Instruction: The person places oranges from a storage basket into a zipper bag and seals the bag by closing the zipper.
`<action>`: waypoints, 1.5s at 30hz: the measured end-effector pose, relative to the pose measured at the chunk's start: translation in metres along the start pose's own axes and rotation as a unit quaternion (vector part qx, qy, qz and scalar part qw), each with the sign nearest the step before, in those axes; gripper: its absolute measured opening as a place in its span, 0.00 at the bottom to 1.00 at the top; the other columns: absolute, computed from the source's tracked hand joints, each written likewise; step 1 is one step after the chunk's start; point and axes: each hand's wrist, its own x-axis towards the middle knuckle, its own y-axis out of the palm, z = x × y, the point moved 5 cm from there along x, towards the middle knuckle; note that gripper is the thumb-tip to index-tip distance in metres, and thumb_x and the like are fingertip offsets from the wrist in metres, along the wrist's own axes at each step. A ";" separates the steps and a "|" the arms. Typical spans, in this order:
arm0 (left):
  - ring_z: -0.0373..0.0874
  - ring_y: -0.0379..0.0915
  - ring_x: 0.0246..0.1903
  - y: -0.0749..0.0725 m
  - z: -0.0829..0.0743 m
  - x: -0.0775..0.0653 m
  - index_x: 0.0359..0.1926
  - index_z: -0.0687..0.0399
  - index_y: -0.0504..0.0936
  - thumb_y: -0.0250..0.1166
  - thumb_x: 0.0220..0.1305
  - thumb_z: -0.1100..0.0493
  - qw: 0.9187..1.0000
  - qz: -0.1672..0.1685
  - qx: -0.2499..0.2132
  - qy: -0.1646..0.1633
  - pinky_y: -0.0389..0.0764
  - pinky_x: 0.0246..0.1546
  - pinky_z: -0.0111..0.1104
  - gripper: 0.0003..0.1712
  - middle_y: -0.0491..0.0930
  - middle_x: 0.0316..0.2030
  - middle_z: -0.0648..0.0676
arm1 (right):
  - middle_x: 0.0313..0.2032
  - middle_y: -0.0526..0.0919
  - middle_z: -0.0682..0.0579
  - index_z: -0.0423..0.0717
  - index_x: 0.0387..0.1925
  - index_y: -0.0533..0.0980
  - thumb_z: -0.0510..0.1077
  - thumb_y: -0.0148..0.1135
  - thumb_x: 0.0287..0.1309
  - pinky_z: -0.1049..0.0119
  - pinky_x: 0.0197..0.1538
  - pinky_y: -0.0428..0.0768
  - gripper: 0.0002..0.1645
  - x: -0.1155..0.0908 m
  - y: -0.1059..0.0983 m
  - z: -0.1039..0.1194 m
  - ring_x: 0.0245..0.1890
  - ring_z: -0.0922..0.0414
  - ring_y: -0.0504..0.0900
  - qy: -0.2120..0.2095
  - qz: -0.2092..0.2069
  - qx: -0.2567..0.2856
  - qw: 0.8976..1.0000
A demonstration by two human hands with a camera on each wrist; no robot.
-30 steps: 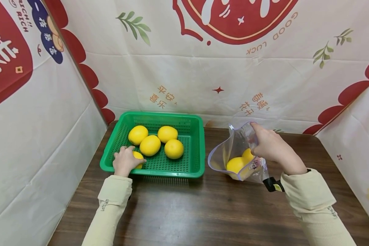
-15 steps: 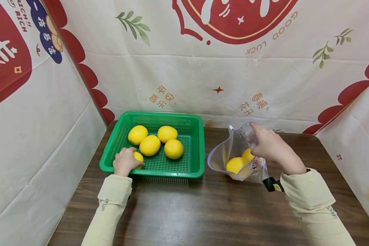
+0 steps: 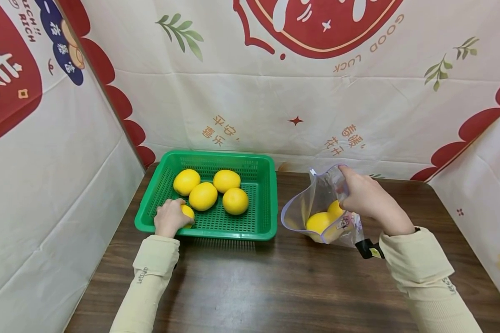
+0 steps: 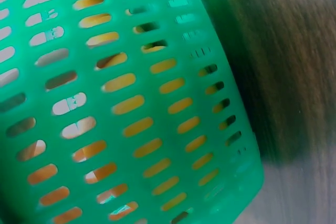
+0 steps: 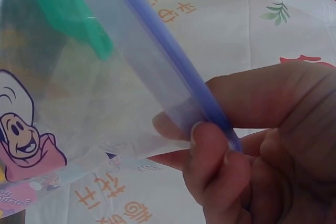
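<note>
Left hand (image 3: 169, 217) gripped yellow fruit (image 3: 187, 213) inside green basket (image 3: 233, 236); right hand (image 3: 367, 198) pinched purple rim (image 5: 176, 53) of clear bag (image 3: 315, 198).

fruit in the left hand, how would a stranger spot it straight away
On the brown table, find the green basket. Towards its near left corner, the left hand grips a yellow fruit. Unlike the four other fruits in the basket, it is partly covered by a hand.
</note>
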 end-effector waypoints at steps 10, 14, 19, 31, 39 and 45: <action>0.65 0.64 0.40 0.002 0.002 0.001 0.53 0.56 0.76 0.69 0.41 0.54 0.999 -0.031 -0.009 0.012 0.72 0.27 0.49 0.33 0.71 0.47 0.65 | 0.37 0.80 0.39 0.27 0.62 0.51 0.30 0.58 0.36 0.64 0.26 0.71 0.48 0.001 0.000 -0.001 0.25 0.53 0.73 0.002 0.001 -0.008 1.000; 0.64 0.63 0.41 0.001 0.002 0.000 0.51 0.54 0.77 0.70 0.39 0.53 0.999 -0.042 -0.015 0.016 0.72 0.28 0.52 0.32 0.71 0.46 0.63 | 0.38 0.80 0.39 0.27 0.63 0.50 0.30 0.58 0.36 0.64 0.26 0.71 0.48 0.001 0.001 0.000 0.23 0.54 0.72 0.000 0.002 -0.003 1.000; 0.65 0.62 0.42 -0.004 0.000 -0.002 0.50 0.53 0.77 0.69 0.39 0.49 0.998 -0.056 -0.025 0.024 0.71 0.29 0.56 0.33 0.70 0.50 0.63 | 0.39 0.80 0.38 0.27 0.64 0.48 0.31 0.59 0.38 0.64 0.27 0.72 0.49 0.002 0.001 0.001 0.23 0.54 0.72 0.001 0.007 0.002 1.000; 0.58 0.65 0.46 -0.030 -0.046 -0.018 0.49 0.54 0.77 0.69 0.39 0.46 0.985 -0.083 -0.092 0.118 0.66 0.43 0.48 0.33 0.73 0.50 0.61 | 0.38 0.80 0.38 0.26 0.63 0.49 0.31 0.59 0.38 0.64 0.27 0.72 0.48 0.003 0.000 0.001 0.27 0.53 0.74 -0.005 0.006 -0.001 1.000; 0.55 0.67 0.47 -0.041 -0.097 -0.032 0.50 0.52 0.77 0.67 0.38 0.48 0.973 -0.077 -0.122 0.181 0.67 0.44 0.47 0.33 0.74 0.50 0.57 | 0.38 0.80 0.39 0.26 0.63 0.49 0.30 0.58 0.38 0.64 0.26 0.71 0.48 0.003 0.000 0.001 0.25 0.54 0.73 -0.007 0.005 -0.002 1.000; 0.52 0.66 0.44 -0.045 -0.137 -0.044 0.50 0.48 0.78 0.70 0.38 0.48 0.963 -0.056 -0.148 0.218 0.67 0.42 0.44 0.32 0.73 0.50 0.53 | 0.37 0.80 0.39 0.26 0.63 0.50 0.30 0.58 0.37 0.64 0.26 0.72 0.48 0.003 0.000 0.001 0.25 0.53 0.73 -0.008 0.005 -0.002 1.000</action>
